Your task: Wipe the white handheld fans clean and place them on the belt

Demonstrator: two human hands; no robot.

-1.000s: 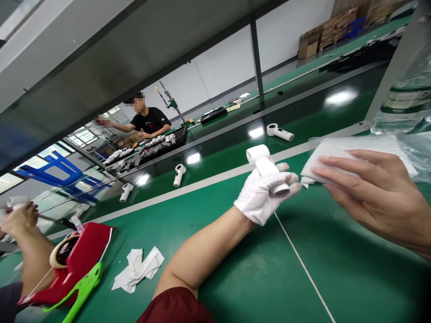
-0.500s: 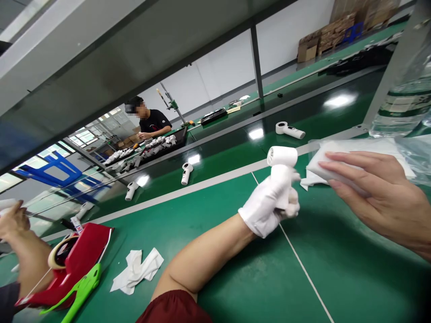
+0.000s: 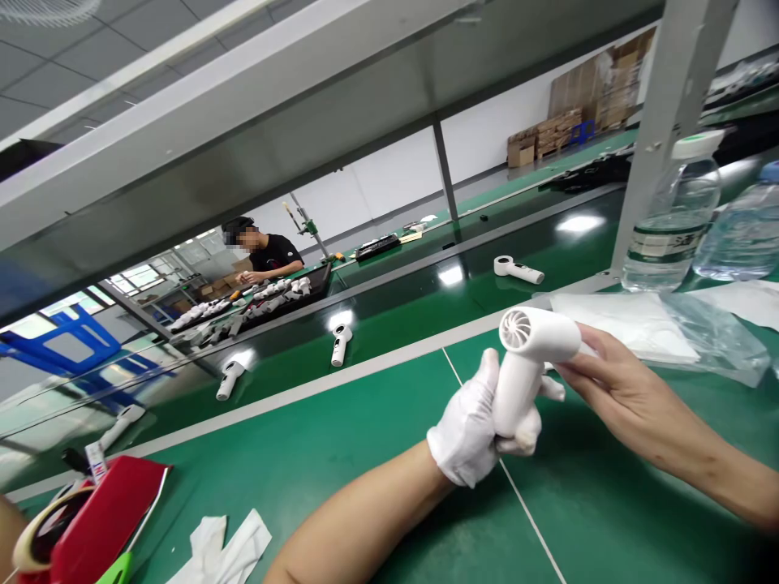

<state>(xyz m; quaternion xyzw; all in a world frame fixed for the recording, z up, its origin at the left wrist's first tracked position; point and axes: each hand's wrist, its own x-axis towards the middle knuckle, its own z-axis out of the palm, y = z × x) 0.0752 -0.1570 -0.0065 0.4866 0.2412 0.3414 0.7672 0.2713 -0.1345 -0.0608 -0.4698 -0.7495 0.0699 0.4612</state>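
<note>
My left hand [image 3: 471, 430], in a white glove, grips the handle of a small white hair dryer [image 3: 528, 357] and holds it upright above the green bench [image 3: 377, 487]. Its round vented end faces me. My bare right hand [image 3: 614, 389] presses against the dryer's barrel from the right, fingers closed on a white wipe that is mostly hidden behind the barrel. A stack of white wipes [image 3: 626, 320] lies just behind, partly under clear plastic wrapping [image 3: 718, 341].
Two water bottles [image 3: 669, 219] stand by a metal post at the right. Several white dryers [image 3: 341, 345] ride the dark conveyor beyond the bench. A red tape dispenser [image 3: 91, 527] and crumpled wipe [image 3: 225, 551] sit at lower left. A person in black works across the line.
My left hand raised the dryer upright and nearer to me. My right hand left the wipe stack and came to the dryer's barrel. The view tilted up.
</note>
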